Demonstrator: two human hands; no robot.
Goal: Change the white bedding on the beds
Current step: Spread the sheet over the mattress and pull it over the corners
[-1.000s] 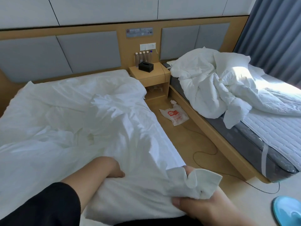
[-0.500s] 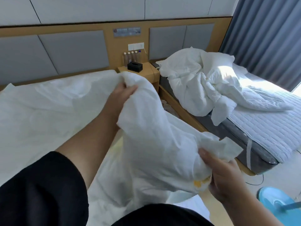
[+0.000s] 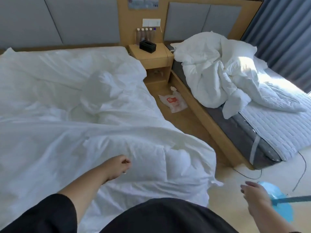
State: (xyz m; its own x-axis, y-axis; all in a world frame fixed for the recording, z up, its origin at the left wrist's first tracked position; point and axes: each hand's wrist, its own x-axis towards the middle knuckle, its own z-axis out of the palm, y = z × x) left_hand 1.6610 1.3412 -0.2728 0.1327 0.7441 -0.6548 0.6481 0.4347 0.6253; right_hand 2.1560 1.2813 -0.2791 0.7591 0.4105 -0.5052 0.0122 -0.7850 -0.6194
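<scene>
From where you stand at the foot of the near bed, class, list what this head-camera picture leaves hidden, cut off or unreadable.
- Left hand: fingers curl away from the camera; whether its grip holds the white duvet cover is unclear.
- Wall sign: cut by the top edge, text too small.
- Bottles: labels too small.
- Blue object: partly behind the right hand; what it is stays unclear.
- Near mattress: covered by bedding.

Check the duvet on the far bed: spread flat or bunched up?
Bunched up. The duvet lies in a crumpled heap at the head end, leaving the quilted mattress pad bare.
</scene>
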